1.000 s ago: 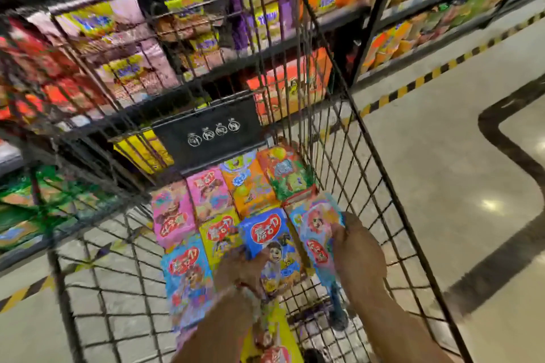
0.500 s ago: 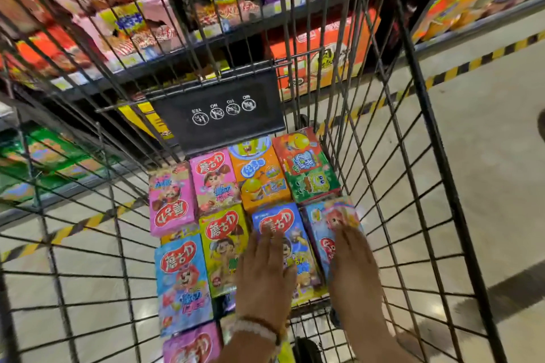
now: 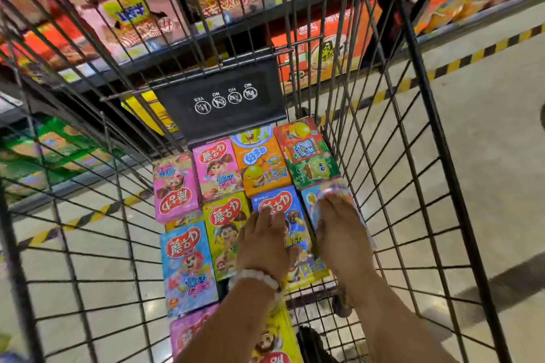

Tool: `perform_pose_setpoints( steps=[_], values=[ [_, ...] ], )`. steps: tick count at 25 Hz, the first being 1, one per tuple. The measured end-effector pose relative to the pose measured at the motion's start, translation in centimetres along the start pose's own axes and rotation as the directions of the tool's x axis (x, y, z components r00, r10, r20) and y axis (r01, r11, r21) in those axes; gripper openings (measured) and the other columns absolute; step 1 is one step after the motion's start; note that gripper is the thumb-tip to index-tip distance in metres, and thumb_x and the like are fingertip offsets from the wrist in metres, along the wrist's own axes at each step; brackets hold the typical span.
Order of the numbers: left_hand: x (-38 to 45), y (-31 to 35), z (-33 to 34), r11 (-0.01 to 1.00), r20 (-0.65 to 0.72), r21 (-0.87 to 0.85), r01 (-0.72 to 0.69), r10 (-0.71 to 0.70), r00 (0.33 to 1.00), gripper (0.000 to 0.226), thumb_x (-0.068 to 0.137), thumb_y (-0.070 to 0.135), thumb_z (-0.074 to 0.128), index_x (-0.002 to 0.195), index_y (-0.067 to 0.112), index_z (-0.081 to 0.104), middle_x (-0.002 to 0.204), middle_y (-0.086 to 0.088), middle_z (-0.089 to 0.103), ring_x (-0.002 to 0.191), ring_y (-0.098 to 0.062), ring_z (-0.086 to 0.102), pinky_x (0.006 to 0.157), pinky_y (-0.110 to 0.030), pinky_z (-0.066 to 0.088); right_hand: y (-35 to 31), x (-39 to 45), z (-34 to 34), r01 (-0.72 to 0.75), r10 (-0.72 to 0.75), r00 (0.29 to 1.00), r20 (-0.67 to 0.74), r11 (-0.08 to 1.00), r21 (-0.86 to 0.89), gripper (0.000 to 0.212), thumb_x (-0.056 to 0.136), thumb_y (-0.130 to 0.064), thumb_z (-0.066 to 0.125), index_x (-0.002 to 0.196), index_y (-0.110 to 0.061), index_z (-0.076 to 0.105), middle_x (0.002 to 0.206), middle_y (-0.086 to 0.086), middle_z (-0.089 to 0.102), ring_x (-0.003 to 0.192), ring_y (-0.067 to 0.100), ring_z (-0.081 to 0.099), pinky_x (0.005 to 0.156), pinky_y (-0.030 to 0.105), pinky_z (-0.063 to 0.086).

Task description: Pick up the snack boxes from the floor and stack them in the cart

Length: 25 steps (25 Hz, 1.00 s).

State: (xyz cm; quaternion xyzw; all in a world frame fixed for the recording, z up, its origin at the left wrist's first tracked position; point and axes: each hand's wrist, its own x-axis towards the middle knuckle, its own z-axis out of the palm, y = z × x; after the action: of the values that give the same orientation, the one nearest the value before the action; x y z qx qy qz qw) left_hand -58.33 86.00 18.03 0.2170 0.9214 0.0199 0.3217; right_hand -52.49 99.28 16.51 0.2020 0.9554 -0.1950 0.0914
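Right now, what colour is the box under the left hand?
Blue, with a red logo: the box under the left hand, clearest in the head view.

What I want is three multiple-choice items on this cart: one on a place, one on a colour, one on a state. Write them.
1. Where does the right hand lie?
A. on the floor
B. on the light blue box beside the right wall of the cart
C. on a shelf

2. What colour is the panel at the cart's far end?
A. white
B. black
C. red

3. How do the fingers of the left hand lie?
A. curled round a lifted box
B. hooked on the wire
C. straight, flat on the boxes

Answers: 1 B, the hand covers the box next to the right wire wall; 2 B, the panel with white icons is black; 3 C, the fingers lie flat and grip nothing.
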Motion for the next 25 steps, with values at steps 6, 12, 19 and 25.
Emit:
perform_pose_setpoints(
  steps=[6, 12, 19, 25],
  values=[
    [-1.9, -1.9, -5.5, 0.992, -0.113, -0.041, -0.12, 0.115, 0.987, 0.063, 0.096, 0.042, 0.042, 0.148, 0.013, 0.022, 0.154, -0.009, 0.023, 0.142, -0.026, 0.021, 0.113, -0.035, 0.021, -1.5, 0.0, -6.5, 0.053, -0.069, 0.982, 0.177, 0.994, 0.097, 0.049, 0.087, -0.023, 0.036, 0.127, -0.002, 0.054, 0.128, 0.019, 0.053, 0.118, 0.034, 0.05, 0.095, 0.031, 0.039],
    [-15.0, -5.7, -16.9, 0.969, -0.605, -0.001, -0.249, 0.197, 0.771, 0.068, 0.08, 0.054, 0.028, 0.128, 0.012, 0.052, 0.127, -0.011, 0.056, 0.117, -0.031, 0.051, 0.097, -0.039, 0.04, -10.0, -8.5, -18.6, 0.251, -0.243, 0.964, -0.109, 0.966, 0.068, 0.048, 0.094, -0.013, 0.051, 0.141, -0.014, 0.041, 0.145, 0.008, 0.041, 0.133, 0.025, 0.036, 0.105, 0.025, 0.026],
    [-34.4, -15.3, -24.6, 0.977, -0.775, 0.169, -0.13, 0.213, 0.595, 0.074, 0.073, 0.059, 0.029, 0.123, 0.012, 0.055, 0.118, -0.012, 0.06, 0.106, -0.033, 0.058, 0.085, -0.043, 0.046, -20.6, -21.8, -28.6, 0.351, -0.363, 0.823, -0.436, 0.93, -0.111, 0.061, 0.086, -0.03, 0.064, 0.14, -0.011, 0.042, 0.148, 0.017, 0.035, 0.133, 0.035, 0.036, 0.108, 0.04, 0.028],
    [-46.1, -20.7, -23.2, 0.997, -0.814, 0.012, 0.075, -0.033, 0.579, 0.07, 0.086, 0.053, 0.05, 0.14, 0.01, 0.041, 0.144, -0.013, 0.041, 0.133, -0.03, 0.037, 0.109, -0.042, 0.028, -26.0, -29.3, -30.9, 0.339, -0.445, 0.793, -0.417, 0.89, -0.305, 0.077, 0.082, -0.064, 0.03, 0.142, -0.017, 0.04, 0.144, 0.012, 0.04, 0.134, 0.032, 0.035, 0.108, 0.044, 0.028]
  ],
)
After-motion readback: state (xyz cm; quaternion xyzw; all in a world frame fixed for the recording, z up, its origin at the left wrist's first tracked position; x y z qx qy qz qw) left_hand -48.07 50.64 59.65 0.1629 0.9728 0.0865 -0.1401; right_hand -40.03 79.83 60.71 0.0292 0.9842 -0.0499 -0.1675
